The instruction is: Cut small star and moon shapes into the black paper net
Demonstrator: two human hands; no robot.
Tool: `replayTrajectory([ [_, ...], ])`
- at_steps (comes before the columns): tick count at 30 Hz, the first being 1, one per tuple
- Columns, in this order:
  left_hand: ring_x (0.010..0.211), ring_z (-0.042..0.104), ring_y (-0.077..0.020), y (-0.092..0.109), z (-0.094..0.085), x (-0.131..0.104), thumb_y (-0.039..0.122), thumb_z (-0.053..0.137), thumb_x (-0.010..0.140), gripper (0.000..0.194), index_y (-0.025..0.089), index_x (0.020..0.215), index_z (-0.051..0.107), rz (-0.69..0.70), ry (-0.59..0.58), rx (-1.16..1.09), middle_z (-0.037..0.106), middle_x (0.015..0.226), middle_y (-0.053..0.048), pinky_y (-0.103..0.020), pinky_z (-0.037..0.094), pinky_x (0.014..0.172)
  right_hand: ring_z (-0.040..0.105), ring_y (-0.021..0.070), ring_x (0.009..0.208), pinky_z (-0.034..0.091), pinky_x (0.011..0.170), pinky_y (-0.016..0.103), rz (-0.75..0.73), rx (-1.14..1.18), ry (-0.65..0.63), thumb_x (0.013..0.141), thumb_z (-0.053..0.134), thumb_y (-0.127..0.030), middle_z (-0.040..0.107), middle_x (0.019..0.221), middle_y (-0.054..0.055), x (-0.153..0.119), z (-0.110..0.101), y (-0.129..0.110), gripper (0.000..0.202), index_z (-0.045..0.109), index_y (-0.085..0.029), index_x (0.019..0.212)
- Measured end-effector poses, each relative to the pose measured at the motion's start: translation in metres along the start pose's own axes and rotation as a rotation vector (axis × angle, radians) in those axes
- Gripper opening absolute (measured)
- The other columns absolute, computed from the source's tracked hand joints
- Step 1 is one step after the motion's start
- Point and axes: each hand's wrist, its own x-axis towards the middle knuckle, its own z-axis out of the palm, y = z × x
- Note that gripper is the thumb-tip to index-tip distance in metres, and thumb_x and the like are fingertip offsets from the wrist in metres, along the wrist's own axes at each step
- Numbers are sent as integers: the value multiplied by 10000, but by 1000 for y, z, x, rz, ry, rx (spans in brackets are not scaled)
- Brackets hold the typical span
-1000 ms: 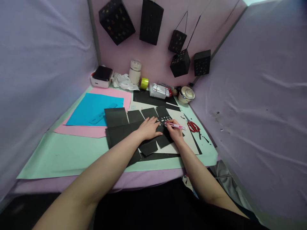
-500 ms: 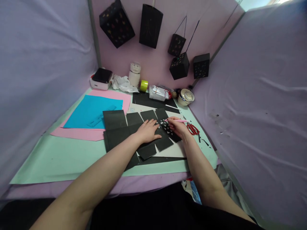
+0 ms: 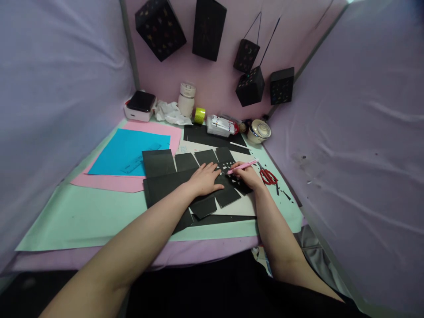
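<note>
My left hand (image 3: 206, 180) lies flat with its fingers spread on a black card sheet (image 3: 165, 187), which has slits along its edges that form flaps. In my right hand (image 3: 249, 176) is a slim pink craft knife (image 3: 244, 165), pinched near its lower end. The tip meets the right part of the sheet, where many small triangular holes show white from below; my fingers partly hide this spot. Under the card lies a white board (image 3: 243, 206). Red-handled scissors (image 3: 268, 176) rest just right of my right hand.
Blue paper (image 3: 129, 150) and a clear ruler (image 3: 141, 158) lie on pink paper (image 3: 109, 183) at the left. A white bottle (image 3: 186, 100), yellow tape (image 3: 199, 115) and a lidded jar (image 3: 259, 131) stand at the back. Several black boxes (image 3: 250, 86) hang above. Black scraps (image 3: 285, 194) lie at the right.
The craft knife has tilted, its rear end rising, and its tip has shifted slightly toward me. My left hand keeps its place on the card. The view has shifted a little.
</note>
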Motion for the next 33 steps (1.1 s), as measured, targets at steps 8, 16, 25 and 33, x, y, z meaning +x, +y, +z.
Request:
replayTrajectory([
  [8,1464,225,-288,0,1,0,617,489,876,723,158,1432,441,-4,2,-2,311,1566,-150,-437,150,1183,548,152,661,405,612,266,-21,-100,-25,700,597,-262,678,734,9,-1,2,-4,183,681,-181,840],
  [16,1463,225,-294,1,-1,-1,611,484,881,717,153,1431,441,1,2,-7,305,1566,-161,-446,152,1183,599,178,751,441,694,288,-32,-120,-43,717,591,-249,713,816,30,-2,3,-6,174,676,-183,855],
  [25,1464,225,-290,2,-2,-1,603,502,876,715,157,1431,441,-5,-1,-10,314,1564,-153,-436,146,1184,621,179,797,453,731,286,-43,-95,-77,724,577,-232,709,837,20,-2,5,-6,138,651,-199,835],
  [33,1468,214,-288,1,-2,-1,601,502,879,722,149,1437,432,-3,-6,-12,305,1568,-154,-435,141,1187,608,168,750,445,696,278,-52,-78,-90,708,610,-233,705,814,25,3,5,-7,120,657,-189,808],
])
